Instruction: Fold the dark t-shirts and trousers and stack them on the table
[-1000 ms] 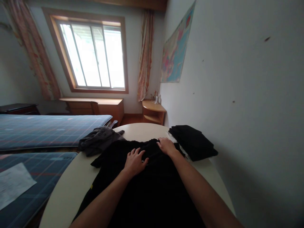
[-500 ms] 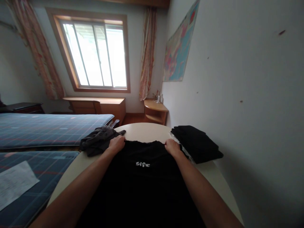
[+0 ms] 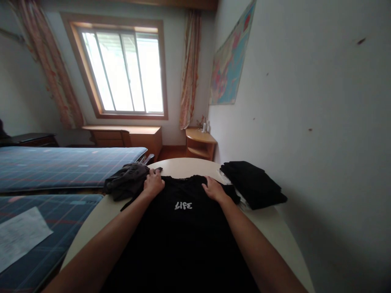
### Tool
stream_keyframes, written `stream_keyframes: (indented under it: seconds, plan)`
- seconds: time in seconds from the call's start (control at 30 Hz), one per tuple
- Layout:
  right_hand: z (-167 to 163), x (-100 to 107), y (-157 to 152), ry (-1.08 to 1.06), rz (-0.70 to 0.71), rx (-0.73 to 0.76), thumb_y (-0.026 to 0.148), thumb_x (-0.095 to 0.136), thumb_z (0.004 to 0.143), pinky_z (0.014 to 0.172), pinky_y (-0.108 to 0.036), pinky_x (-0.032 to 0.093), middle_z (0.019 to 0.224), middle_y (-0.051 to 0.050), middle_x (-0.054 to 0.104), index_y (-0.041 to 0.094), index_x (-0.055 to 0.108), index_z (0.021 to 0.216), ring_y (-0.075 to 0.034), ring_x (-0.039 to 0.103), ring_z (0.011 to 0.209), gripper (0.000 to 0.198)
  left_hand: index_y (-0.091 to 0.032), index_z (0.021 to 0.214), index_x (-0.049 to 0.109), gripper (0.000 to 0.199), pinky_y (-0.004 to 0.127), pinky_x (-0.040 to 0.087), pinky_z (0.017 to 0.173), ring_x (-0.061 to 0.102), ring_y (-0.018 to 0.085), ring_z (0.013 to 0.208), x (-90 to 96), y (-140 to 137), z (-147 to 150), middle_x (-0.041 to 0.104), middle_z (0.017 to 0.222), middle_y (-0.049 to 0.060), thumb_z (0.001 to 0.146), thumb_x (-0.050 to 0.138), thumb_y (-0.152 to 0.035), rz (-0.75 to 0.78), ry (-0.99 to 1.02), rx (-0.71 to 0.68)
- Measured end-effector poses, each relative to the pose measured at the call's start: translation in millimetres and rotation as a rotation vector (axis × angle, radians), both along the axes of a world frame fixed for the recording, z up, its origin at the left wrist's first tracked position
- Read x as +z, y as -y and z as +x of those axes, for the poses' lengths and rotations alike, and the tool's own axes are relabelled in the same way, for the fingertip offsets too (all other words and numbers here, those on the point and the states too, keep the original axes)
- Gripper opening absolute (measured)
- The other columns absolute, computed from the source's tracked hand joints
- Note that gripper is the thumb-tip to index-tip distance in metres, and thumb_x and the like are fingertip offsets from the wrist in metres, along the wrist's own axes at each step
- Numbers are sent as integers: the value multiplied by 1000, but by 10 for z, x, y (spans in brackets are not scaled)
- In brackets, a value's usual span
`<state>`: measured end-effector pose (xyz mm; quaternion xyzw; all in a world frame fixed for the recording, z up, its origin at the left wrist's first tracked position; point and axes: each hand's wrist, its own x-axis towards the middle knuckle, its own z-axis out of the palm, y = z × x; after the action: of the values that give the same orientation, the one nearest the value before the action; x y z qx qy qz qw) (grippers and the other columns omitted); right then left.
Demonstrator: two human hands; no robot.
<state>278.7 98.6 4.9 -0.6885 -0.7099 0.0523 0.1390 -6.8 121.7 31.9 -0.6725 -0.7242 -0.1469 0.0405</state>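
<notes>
A black T-shirt point(image 3: 183, 236) with white lettering on it lies spread on the round cream table point(image 3: 189, 163), its neckline toward the far side. On the shirt's left shoulder area rests my left hand point(image 3: 154, 184), open, fingers stretched forward and thumb apart. My right hand point(image 3: 213, 189) lies open on the other shoulder, thumb pointing inward. Short sleeves show outside both hands. Just beyond my left hand is a crumpled dark grey garment point(image 3: 126, 181). To the right, a stack of folded black clothes point(image 3: 252, 185) sits with a whitish layer at its edge.
Two plaid mattresses point(image 3: 73, 165) lie to the left, the nearer one carrying a sheet of paper point(image 3: 23, 238). A white wall point(image 3: 320, 171) runs along the right side. Beyond the table stand a wooden desk point(image 3: 143, 136) and a corner shelf point(image 3: 200, 138).
Both hands have loosened from the shirt's shoulders and now lie on it. The shirt's top has settled flat on the table, and its sleeves and lettering show more clearly.
</notes>
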Motion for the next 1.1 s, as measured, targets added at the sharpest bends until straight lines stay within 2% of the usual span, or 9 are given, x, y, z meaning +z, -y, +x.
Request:
stream_keyframes:
  seconds: [0.1, 0.17, 0.27, 0.37, 0.57, 0.73, 0.9, 1.0, 1.1]
  plan:
    - [-24, -135, 143, 28, -43, 37, 42, 42, 99, 114, -41, 27, 154, -11, 40, 17, 44, 144, -26, 34, 142, 52, -12, 135, 48, 53, 43, 33, 112, 34, 33, 141, -232, 180, 255, 35, 152, 20, 86, 54, -32, 70, -27, -150]
    - [-17, -154, 228, 47, -45, 43, 45, 40, 99, 115, -43, 25, 155, -9, 39, 20, 47, 143, -26, 31, 143, 51, -14, 140, 46, 54, 43, 28, 115, 31, 30, 143, -385, 286, 406, 34, 155, 17, 91, 49, -36, 48, -5, -294]
    - [41, -75, 329, 67, 2, -14, 41, 35, 101, 109, -37, 33, 148, -9, 48, 21, 51, 138, -23, 43, 135, 46, -20, 146, 41, 62, 52, 23, 115, 27, 36, 145, -568, 386, 546, 30, 158, 15, 93, 41, -51, -102, 34, -313]
    - [163, 58, 428, 88, 70, -146, 29, 30, 101, 99, -36, 41, 139, -14, 55, 18, 54, 134, -25, 53, 122, 42, -23, 149, 38, 65, 56, 19, 115, 21, 38, 146, -659, 420, 570, 28, 159, 14, 93, 36, -57, -140, 24, -272]
    - [381, 188, 628, 210, 111, -368, 17, 38, 95, 86, -34, 48, 125, -20, 61, 15, 62, 122, -29, 58, 113, 36, -24, 149, 39, 64, 54, 19, 116, 24, 35, 146, -629, 465, 533, 31, 158, 13, 93, 40, -55, -77, 29, -280]
    - [393, 164, 630, 217, 3, -401, 15, 42, 94, 81, -33, 50, 116, -21, 66, 12, 65, 115, -27, 67, 101, 31, -26, 141, 49, 54, 43, 23, 117, 40, 27, 138, -555, 590, 591, 46, 149, 9, 92, 48, -48, 13, 76, -461]
    - [419, 193, 613, 189, -34, -411, 18, 42, 95, 78, -34, 51, 105, -20, 71, 13, 68, 105, -29, 70, 96, 28, -34, 147, 42, 67, 54, 19, 116, 21, 39, 146, -590, 671, 669, 30, 159, 8, 88, 47, -66, -129, 60, -549]
    - [447, 297, 631, 169, 16, -439, 25, 37, 99, 76, -34, 51, 102, -18, 71, 15, 62, 115, -29, 70, 94, 31, -33, 146, 43, 68, 55, 15, 117, 14, 39, 148, -593, 685, 704, 24, 161, 7, 87, 47, -67, -130, 54, -551]
    - [490, 425, 625, 76, 154, -470, 31, 35, 101, 75, -32, 48, 104, -15, 70, 18, 57, 118, -25, 70, 91, 31, -30, 143, 48, 62, 49, 15, 119, 24, 33, 146, -541, 722, 750, 31, 158, 8, 88, 52, -58, -56, 57, -561]
